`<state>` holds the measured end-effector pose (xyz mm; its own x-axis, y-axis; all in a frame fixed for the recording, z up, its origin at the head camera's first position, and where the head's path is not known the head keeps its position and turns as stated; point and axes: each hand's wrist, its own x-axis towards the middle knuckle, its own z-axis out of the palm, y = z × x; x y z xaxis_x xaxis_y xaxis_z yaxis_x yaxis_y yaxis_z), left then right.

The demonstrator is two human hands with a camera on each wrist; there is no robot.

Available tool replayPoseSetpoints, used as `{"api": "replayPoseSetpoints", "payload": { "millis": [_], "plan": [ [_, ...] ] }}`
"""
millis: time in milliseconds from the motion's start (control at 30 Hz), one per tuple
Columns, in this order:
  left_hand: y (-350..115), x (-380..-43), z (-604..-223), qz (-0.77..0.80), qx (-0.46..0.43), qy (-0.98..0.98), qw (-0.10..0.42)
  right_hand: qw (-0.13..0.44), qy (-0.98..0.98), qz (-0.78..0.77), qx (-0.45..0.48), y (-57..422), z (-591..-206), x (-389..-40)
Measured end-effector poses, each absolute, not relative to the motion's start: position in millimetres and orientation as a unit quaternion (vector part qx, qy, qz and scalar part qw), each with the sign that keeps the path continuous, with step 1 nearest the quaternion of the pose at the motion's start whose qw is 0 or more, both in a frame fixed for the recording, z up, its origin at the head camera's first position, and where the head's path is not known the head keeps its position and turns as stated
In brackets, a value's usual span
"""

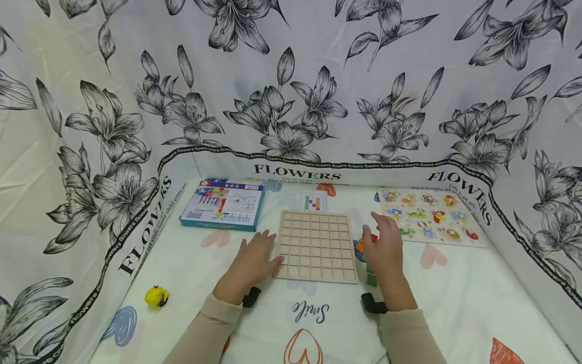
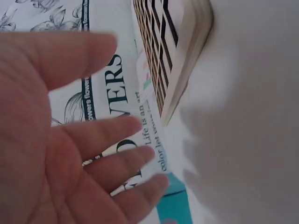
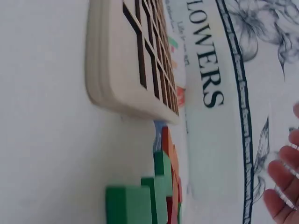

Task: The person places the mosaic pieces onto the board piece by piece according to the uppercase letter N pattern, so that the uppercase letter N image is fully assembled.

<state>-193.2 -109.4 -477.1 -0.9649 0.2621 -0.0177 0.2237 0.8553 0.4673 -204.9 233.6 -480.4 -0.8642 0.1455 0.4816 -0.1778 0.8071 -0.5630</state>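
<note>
A wooden grid board (image 1: 316, 246) with rows of square recesses lies flat in the middle of the table. My left hand (image 1: 251, 264) is at its left edge, fingers spread and empty, the thumb overlapping the edge in the head view. To the right of the board, my right hand (image 1: 385, 253) hovers over a group of coloured blocks, its fingers apart and holding nothing. Green blocks (image 3: 133, 205) stand nearest in the right wrist view, with orange and red blocks (image 3: 174, 161) behind them. Part of the group is hidden by the right hand in the head view.
Behind the board lies a small card (image 1: 313, 200) with a coloured grid pattern. A teal-edged game box (image 1: 223, 205) is at the back left, and a picture puzzle board (image 1: 429, 215) at the back right. A yellow toy duck (image 1: 156, 297) sits at the left. Floral curtains (image 1: 309, 116) surround the table.
</note>
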Motion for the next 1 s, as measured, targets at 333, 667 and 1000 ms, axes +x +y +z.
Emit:
{"api": "replayPoseSetpoints", "payload": {
  "millis": [333,667,1000],
  "plan": [
    [-106.2,-198.5,-495.5,0.259,0.164,0.945,0.116,0.047,-0.929,0.341,-0.133,282.9,-479.7,-210.1],
    [-107.4,-199.7,-497.4,0.264,0.158,0.945,0.111,-0.067,-0.951,0.289,-0.088,281.2,-489.7,-212.8],
    [-106.3,-197.1,-492.4,0.267,0.162,0.943,0.112,-0.085,-0.946,0.299,-0.088,273.5,-485.1,-210.4]
  ]
}}
